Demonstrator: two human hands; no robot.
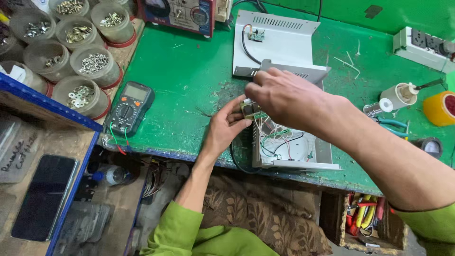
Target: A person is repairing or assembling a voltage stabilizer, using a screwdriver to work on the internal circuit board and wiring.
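Note:
Both my hands meet over the left edge of an open white metal case [327,154] on the green bench. My left hand [226,127] grips a small green circuit board [250,110] from below. My right hand [284,97] reaches across from the right and pinches the same board from above. Thin white, green and black wires [277,137] run from the board down into the case. Most of the board is hidden by my fingers.
The white case lid [284,45] with a small board lies behind. A black multimeter [130,106] sits at the left, next to several tubs of screws and washers [87,61]. Tape rolls [438,108], pliers [393,125] and a power strip [422,47] are at the right. A phone [45,194] lies lower left.

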